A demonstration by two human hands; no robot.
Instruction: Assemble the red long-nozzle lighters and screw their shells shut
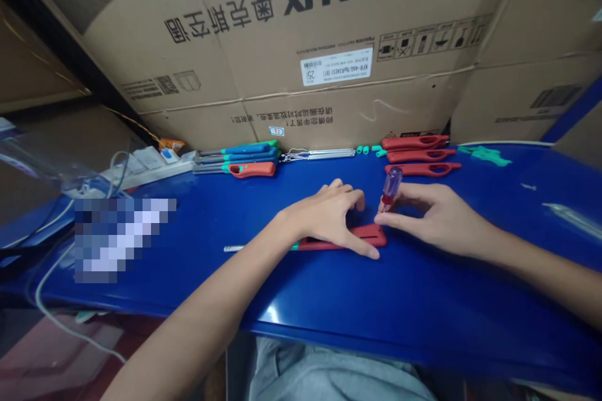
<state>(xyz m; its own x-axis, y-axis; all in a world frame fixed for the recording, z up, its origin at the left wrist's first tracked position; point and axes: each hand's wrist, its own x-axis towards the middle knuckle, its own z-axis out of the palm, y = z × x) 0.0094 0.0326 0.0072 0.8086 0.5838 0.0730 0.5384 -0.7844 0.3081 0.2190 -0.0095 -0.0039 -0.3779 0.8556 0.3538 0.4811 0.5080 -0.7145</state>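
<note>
A red gas lighter (376, 235) with a green collar and a metal tube lies flat on the blue table, under my left hand (329, 213). That hand arches over the lighter's handle, thumb stretched out on the near side and fingers curled on the far side, with a gap between them. Close to the lighter's right end, my right hand (423, 213) grips a small screwdriver (392, 187) low down. The screwdriver stands almost upright, its clear purple handle on top and a red band below. Its tip is hidden by my fingers.
Along the back lie assembled lighters (254, 169), metal tubes (332, 153), green rings (362, 150), red handle shells (418, 155) and green pieces (486, 155). A cardboard box (263, 75) stands behind. A power strip (145, 169) and cables are at left. A clear bag (576, 220) lies right.
</note>
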